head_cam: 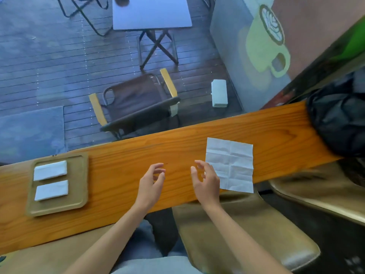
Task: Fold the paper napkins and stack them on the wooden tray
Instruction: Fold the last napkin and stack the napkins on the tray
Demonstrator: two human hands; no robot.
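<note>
The counter [122, 175] across the middle of the frame is orange-brown wood with darker grain lines. At the lower left, the wooden tray [79, 180] is a dull olive-tan colour, and the two folded napkins [50, 170] [51, 190] on it are white. The unfolded napkin [235, 159] at the centre right is white with a grid of crease lines. At the right edge, the bag [335, 123] is black. In the upper right, the painted mug [264, 46] is pale green with a white leaf pattern on a brown top. The chair [136, 101] in the upper middle is dark brown with yellow armrests.
</note>
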